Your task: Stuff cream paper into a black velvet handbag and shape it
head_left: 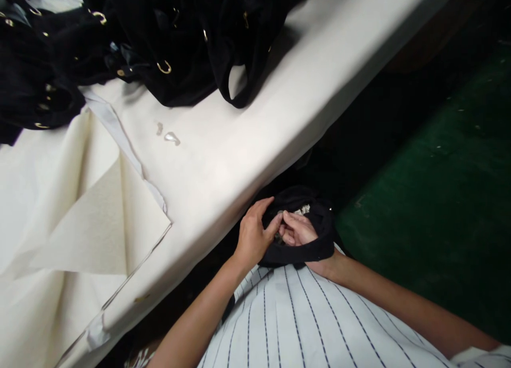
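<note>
A black cloth bag rests against my lap, its mouth facing up. My left hand is at the bag's left side, fingers curved over the rim and thumb reaching into the mouth. Inside the opening is my right hand, its fingers drawn together near the left thumb tip. Whatever lies between those fingertips is too small to make out. Pale crumpled scraps show inside the bag behind the right hand.
Black bags with gold-coloured rings are heaped along the far part of the cream-covered table. Folded cream sheets lie at left. Small clear plastic bits sit between them. Dark green floor lies to the right.
</note>
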Tool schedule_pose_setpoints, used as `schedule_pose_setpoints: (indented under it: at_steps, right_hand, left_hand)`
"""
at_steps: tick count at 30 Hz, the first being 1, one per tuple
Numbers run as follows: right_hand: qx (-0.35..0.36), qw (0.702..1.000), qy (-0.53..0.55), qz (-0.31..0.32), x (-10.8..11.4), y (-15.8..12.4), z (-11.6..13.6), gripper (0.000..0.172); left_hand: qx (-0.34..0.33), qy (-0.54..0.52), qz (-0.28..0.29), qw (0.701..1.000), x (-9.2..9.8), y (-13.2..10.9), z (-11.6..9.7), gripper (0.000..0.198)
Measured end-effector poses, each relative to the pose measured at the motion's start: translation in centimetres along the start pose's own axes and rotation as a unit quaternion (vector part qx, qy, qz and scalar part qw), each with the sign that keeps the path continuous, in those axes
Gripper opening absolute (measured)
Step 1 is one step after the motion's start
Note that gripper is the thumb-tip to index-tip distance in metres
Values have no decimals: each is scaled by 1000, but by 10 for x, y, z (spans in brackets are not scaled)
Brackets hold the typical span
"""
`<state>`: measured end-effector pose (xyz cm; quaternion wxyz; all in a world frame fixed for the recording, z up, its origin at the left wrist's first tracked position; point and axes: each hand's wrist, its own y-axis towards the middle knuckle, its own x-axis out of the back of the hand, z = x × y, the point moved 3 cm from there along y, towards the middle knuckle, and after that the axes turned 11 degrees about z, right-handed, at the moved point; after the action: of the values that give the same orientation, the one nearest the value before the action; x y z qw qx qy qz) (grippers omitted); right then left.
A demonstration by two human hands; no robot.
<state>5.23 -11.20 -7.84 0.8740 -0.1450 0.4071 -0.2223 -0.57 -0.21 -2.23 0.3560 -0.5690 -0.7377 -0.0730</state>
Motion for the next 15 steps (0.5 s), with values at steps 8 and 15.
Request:
schedule_pose_setpoints:
  at_steps: [8,15]
  right_hand:
    - [14,1000,-15,21,-4,-23,3,49]
    - [16,989,-144,-5,-1,-33,15,52]
  left_hand:
    - [-72,23,91,993,11,-6,-12,44]
    - [-107,26,111,988,10,-10,-12,38]
